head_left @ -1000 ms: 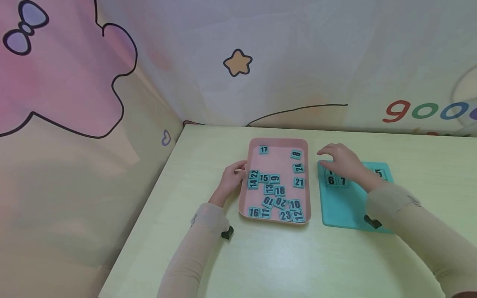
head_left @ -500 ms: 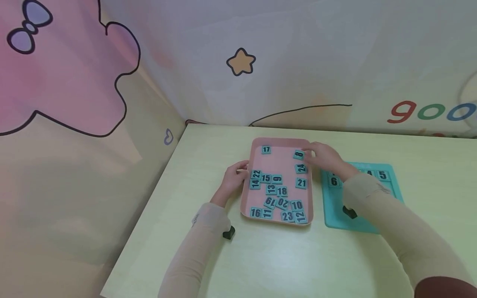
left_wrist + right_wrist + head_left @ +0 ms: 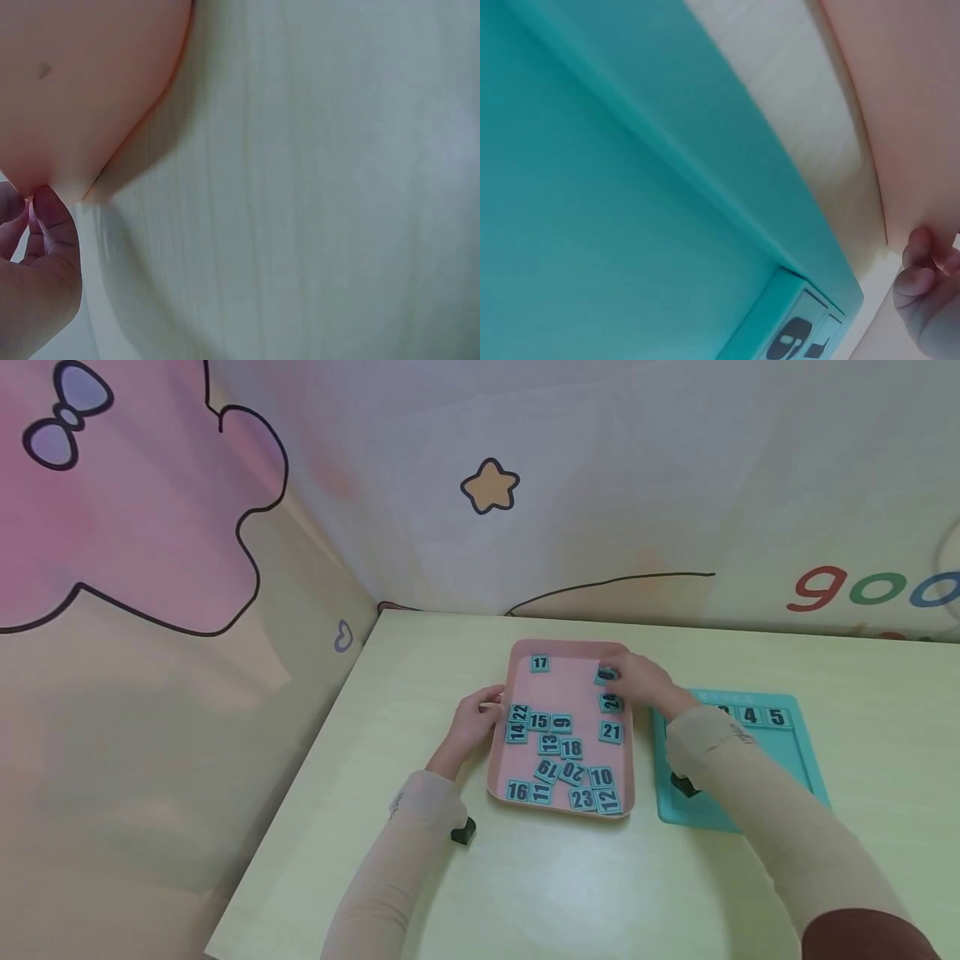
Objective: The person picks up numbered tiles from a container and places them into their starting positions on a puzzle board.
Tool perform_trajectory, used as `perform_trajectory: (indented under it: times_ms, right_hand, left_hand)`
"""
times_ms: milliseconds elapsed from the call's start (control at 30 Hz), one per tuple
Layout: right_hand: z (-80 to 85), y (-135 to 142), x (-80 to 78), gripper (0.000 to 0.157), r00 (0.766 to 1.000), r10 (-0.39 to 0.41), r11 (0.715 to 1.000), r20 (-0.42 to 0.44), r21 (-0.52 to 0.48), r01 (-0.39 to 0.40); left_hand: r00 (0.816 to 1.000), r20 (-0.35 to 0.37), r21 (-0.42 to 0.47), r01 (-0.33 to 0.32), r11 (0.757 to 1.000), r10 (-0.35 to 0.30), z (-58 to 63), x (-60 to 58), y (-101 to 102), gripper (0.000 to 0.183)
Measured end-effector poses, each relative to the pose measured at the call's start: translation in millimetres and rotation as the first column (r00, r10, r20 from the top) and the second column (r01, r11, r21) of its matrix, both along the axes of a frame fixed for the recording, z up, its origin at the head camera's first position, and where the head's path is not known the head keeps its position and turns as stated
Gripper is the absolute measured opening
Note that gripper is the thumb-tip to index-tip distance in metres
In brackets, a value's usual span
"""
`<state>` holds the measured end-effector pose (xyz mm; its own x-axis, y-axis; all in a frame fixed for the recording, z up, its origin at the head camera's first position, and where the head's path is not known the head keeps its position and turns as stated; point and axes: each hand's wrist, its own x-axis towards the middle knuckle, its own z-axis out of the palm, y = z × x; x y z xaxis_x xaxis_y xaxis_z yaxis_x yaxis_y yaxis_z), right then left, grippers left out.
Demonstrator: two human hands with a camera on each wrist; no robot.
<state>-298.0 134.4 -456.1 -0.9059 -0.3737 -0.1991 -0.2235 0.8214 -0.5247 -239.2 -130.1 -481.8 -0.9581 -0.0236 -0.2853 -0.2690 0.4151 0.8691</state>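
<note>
A pink tray (image 3: pixel 573 689) lies on the table with several turquoise number tiles scattered in it. At its left rim, my left hand (image 3: pixel 467 727) pinches the edge; the left wrist view shows thumb and fingertip (image 3: pixel 54 214) meeting at the tray wall (image 3: pixel 90 82). My right hand (image 3: pixel 643 681) reaches over the upper right rim, its fingers on the tile marked 8 (image 3: pixel 604 677), which they partly cover. Just below lie tile 24 (image 3: pixel 611 702) and tile 21 (image 3: pixel 611 732). In the right wrist view, the right fingers (image 3: pixel 915 281) are curled close together beside the tray; no tile shows there.
Right of the tray lies a turquoise board (image 3: pixel 678 810), partly under the right forearm. Tiles 4 (image 3: pixel 750 716) and 5 (image 3: pixel 777 717) sit in its top row. A printed cloth wall (image 3: pixel 600 527) stands behind the table (image 3: pixel 540 893).
My right hand has moved left from over the turquoise board to the tray's upper right corner, and its fingers have come down on tile 8. My left hand stays at the tray rim.
</note>
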Motion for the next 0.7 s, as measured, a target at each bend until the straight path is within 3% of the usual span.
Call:
perform_trajectory:
  times_ms: [400, 700]
  right_hand:
    - [-1.1, -3.3, 3.7, 0.044, 0.999, -0.023, 1.000, 0.045, 0.000, 0.023]
    - [-2.9, -6.3, 2.4, 0.040, 0.999, -0.031, 0.999, 0.027, 0.024, 0.030]
  left_hand:
    - [1.000, -0.018, -0.003, 0.010, 1.000, -0.010, 1.6, 1.6, -0.6, 0.042]
    - [1.000, -0.025, 0.001, 0.013, 1.000, -0.013, 1.1, 1.5, -1.1, 0.042]
